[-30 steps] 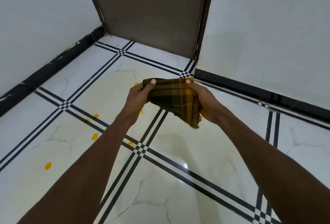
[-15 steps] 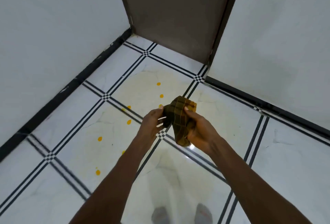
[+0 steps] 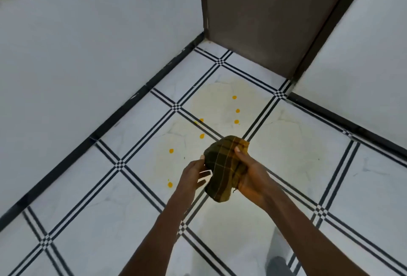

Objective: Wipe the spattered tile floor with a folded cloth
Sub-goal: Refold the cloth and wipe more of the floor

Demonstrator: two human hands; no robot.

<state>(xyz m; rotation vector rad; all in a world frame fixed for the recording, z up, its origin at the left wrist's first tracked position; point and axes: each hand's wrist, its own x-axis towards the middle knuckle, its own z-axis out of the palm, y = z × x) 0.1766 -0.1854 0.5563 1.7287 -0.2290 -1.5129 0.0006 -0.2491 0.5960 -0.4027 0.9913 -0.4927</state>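
Your right hand (image 3: 248, 178) grips the dark olive-and-mustard checked cloth (image 3: 222, 170), thumb on top, fingers curled under the bundle. Your left hand (image 3: 191, 176) pinches the cloth's left edge w/ the fingertips, palm mostly loose. The cloth is bunched, held in the air above the white marble-look tile floor with black stripe borders (image 3: 308, 154), not touching it yet.

Orange-yellow spatter drops (image 3: 236, 110) lie ahead & to the left, inside a pale yellowish film.

Risks, imo: the fold is loose, so it can open when you press down, and then you smear instead of lifting. One pass over many drops can spread the colour into the tile lines.
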